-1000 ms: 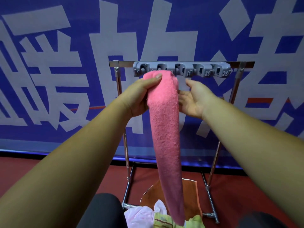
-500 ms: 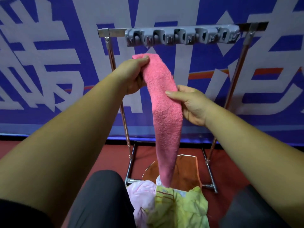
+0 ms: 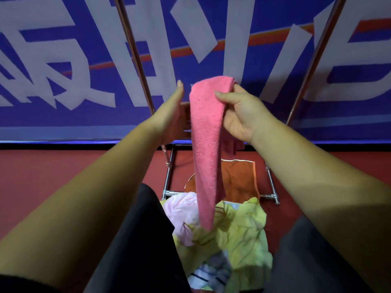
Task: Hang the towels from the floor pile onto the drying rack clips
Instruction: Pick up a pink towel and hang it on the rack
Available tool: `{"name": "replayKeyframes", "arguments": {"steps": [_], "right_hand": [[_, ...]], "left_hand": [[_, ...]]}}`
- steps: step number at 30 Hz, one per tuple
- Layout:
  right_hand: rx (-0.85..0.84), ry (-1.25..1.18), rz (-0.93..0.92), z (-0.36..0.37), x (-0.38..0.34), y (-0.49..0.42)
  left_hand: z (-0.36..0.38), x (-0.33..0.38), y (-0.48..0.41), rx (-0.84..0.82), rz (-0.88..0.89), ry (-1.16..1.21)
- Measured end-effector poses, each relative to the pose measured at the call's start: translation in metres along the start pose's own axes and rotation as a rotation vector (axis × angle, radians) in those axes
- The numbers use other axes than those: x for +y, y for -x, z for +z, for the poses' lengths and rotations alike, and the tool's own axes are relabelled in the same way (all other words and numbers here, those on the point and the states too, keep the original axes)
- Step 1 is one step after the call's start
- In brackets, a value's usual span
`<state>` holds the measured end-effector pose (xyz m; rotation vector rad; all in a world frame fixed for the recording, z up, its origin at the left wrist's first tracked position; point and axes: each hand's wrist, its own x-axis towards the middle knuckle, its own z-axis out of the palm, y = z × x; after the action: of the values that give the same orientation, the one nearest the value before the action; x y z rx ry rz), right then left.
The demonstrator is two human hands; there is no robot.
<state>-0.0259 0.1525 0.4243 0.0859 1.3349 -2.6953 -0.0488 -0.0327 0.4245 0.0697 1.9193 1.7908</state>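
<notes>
Status: task in progress, hanging step not completed.

The right hand (image 3: pixel 237 115) pinches the pink towel (image 3: pixel 206 144) just below its folded top, thumb in front and fingers behind. The towel hangs straight down, its lower tip over the floor pile (image 3: pixel 232 233). The left hand (image 3: pixel 171 115) is flat, fingers straight, just beside the towel's left edge. Contact cannot be confirmed.

Of the drying rack (image 3: pixel 135 60), only the 2 uprights and the base feet are in view. The clip bar is out of frame, so the number of towels already hung cannot be established. No towel hangs from any visible part of the rack.

At least 4 towels lie on the red floor (image 3: pixel 63 182) between the rack base and the person's knees:
- a pale pink towel (image 3: pixel 182 212)
- a yellow-green towel (image 3: pixel 245 235)
- a striped towel (image 3: pixel 211 271)
- an orange towel (image 3: pixel 239 178), lying flat nearest the rack

Judgement: the pink towel has to be raised to a clip and fastened. The 4 on the floor follow, so most of the work appears outstanding.
</notes>
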Motion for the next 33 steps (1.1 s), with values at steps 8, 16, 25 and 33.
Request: {"name": "replayKeyframes", "arguments": {"steps": [8,16,25,33], "right_hand": [[0.081,-0.023,0.000,-0.045,0.035,-0.009],[0.190,-0.087,-0.004,-0.066,0.052,-0.024],[0.318,-0.055,-0.018,-0.071,0.062,-0.035],[0.317,-0.164,-0.075,-0.076,0.062,-0.042]], "left_hand": [[-0.002,-0.110,-0.027,-0.099,0.045,-0.313],[0.002,-0.115,-0.044,0.050,0.080,-0.144],[0.015,-0.108,-0.046,0.048,0.086,-0.093],[0.032,-0.135,-0.060,0.221,0.047,-0.555]]}}
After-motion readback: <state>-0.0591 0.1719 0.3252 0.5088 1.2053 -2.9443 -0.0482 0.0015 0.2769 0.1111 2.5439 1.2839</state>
